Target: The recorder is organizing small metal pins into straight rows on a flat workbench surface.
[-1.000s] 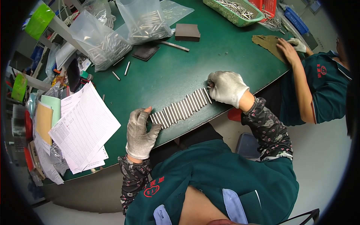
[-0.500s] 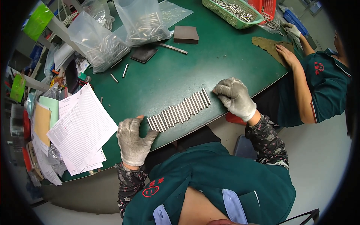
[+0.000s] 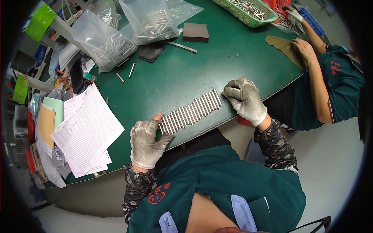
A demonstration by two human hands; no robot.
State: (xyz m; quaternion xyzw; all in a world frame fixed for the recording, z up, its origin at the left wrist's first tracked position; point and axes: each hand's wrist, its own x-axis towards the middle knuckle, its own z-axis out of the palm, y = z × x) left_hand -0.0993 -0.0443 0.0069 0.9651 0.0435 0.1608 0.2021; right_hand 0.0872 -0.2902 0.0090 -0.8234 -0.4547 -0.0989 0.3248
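Over at the right end, a change is being seen: the row of metal rods (image 3: 191,111), being crowded by the right hand (image 3: 245,100) a second ago, is now being left free on that side, with a narrow strip of the green table (image 3: 182,72) being exposed between. That hand's fingers are being kept curled, fingertips toward the row; whether anything is being pinched cannot be told. On the other side, the left hand (image 3: 145,143), being held farther off half a second ago, is being brought back close. Its thumb and forefinger are being spread apart, and the row's left end is being framed between them; whether the end rod is being pressed cannot be made out. For the work, this is being read as the row being bounded from the left alone, its right end being unguarded.

Now to the rods themselves: they are being seen side by side, flat on the table near its front edge, between the two gloved hands. A bright, silvery shine is being given back by their smooth sides. A slanted band is being formed, climbing toward the right, and its long edges are being broken into small steps, since the rod ends are not being matched. Farther off, a loose pair of rods (image 3: 132,70) is being left apart from the row.
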